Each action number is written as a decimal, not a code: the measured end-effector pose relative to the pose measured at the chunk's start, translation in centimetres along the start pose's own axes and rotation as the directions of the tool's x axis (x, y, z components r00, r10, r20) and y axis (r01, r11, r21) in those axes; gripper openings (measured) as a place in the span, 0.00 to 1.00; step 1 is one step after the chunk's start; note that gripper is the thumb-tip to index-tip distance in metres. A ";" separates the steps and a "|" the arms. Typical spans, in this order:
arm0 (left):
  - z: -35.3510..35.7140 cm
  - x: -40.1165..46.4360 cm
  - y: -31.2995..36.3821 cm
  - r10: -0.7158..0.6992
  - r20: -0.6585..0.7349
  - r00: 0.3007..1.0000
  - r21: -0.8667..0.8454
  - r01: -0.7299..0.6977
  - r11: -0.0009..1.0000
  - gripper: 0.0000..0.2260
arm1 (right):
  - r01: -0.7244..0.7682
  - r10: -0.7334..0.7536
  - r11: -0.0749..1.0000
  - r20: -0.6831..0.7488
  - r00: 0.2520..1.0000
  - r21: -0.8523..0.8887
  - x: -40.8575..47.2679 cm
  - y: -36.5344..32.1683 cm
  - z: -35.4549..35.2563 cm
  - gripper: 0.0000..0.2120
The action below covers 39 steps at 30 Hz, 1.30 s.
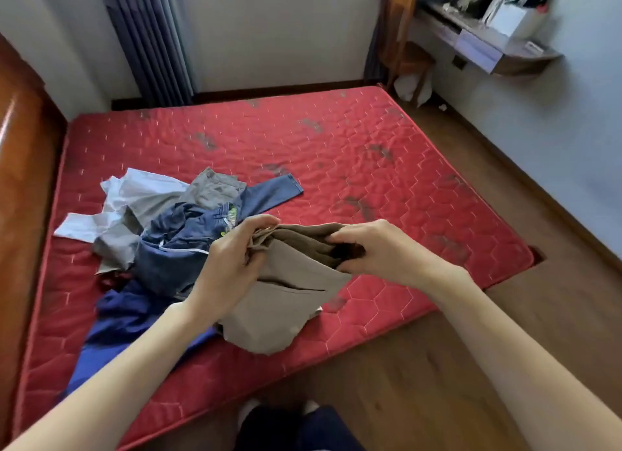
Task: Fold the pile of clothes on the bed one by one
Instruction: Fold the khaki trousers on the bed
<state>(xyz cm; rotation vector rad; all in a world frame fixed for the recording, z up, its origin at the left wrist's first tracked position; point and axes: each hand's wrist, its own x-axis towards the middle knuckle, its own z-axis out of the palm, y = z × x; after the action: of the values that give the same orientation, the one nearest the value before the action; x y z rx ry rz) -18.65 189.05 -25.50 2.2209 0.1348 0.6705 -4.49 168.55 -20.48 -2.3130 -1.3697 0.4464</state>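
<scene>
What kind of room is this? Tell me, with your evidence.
Most likely a home bedroom: a bed with a bare red quilted mattress, striped curtains at the far wall, and a wall-mounted desk with a wooden chair.

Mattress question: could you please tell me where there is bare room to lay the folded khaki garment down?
The mattress is bare to the right of the pile, out to its right edge, and along the far side toward the curtain. The near-left part is crowded. Both hands, left and right, grip the khaki garment.
</scene>
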 end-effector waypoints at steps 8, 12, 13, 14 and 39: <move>0.7 -0.9 -1.3 0.067 0.052 0.996 -0.055 -0.064 0.996 0.26 | -0.121 0.057 0.919 -0.178 0.982 -0.376 1.2 -0.1 4.2 0.07; 0.4 -0.4 -4.4 -0.046 -0.022 0.999 -0.066 0.045 0.997 0.26 | -0.121 -0.015 0.950 -0.431 0.902 -0.287 2.0 -0.4 6.0 0.08; 0.2 -0.2 -5.1 -0.073 -0.006 0.997 -0.065 0.073 0.995 0.26 | -0.130 -0.008 0.955 -0.460 0.888 -0.267 2.3 -0.5 6.2 0.08; 0.2 -0.1 -5.6 -0.092 0.026 0.995 -0.066 0.094 0.993 0.28 | -0.133 -0.007 0.958 -0.485 0.875 -0.254 2.9 -0.7 6.3 0.06; 4.9 11.1 6.1 0.102 -0.173 0.980 -0.163 -0.130 0.978 0.08 | -0.243 0.027 0.950 -0.722 0.691 -0.197 0.5 4.1 -8.5 0.08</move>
<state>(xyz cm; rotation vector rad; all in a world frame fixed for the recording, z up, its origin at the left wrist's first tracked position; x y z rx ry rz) -7.38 185.03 -19.05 2.0166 0.0270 0.8955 2.77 165.67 -15.24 -2.4016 -0.8933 -0.6218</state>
